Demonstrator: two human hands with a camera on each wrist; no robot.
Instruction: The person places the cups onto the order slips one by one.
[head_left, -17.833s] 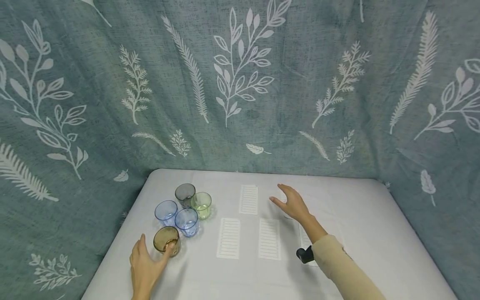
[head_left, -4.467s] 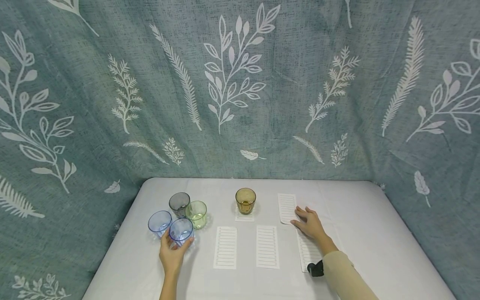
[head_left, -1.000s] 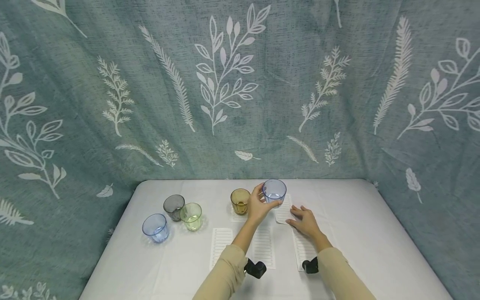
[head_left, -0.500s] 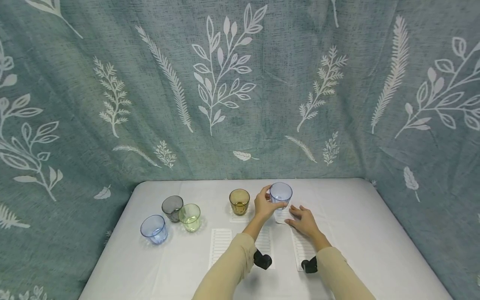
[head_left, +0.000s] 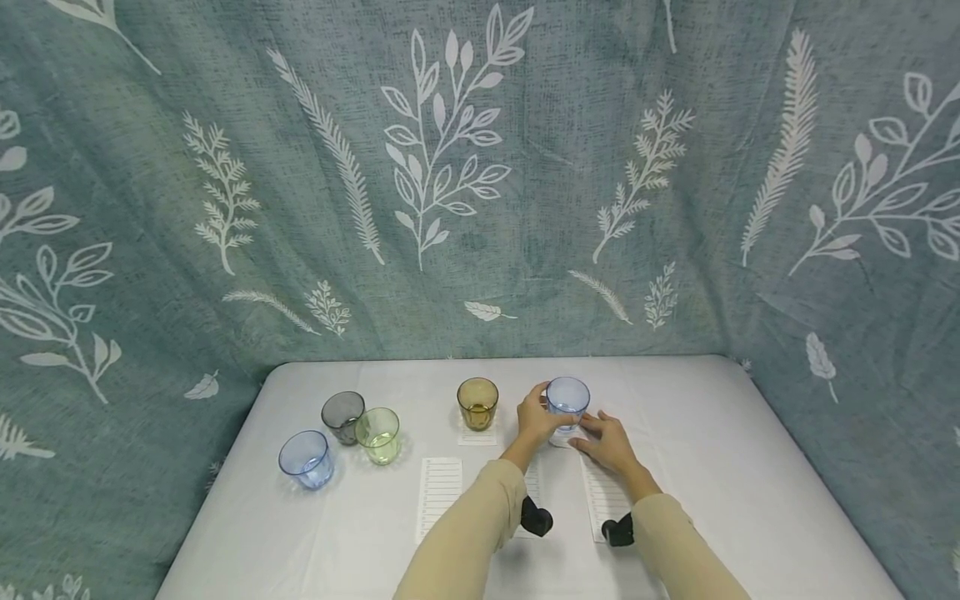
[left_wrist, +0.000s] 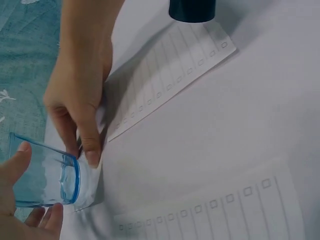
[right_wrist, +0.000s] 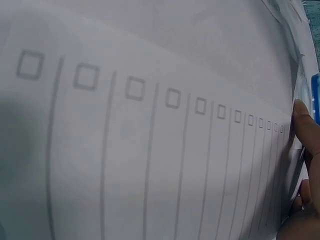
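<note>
Blue glass (head_left: 567, 395) gripped in L hand (head_left: 537, 420); R hand (head_left: 609, 444) just beside it w/ relaxed fingers, touching ppr card (head_left: 564, 442)

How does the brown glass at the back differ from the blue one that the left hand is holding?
Colour: the brown glass has an amber tint, the blue glass a pale blue one.
Handling: the brown glass stands untouched, while the left hand grips the blue glass.
Both are see-through, open-topped and upright.
</note>
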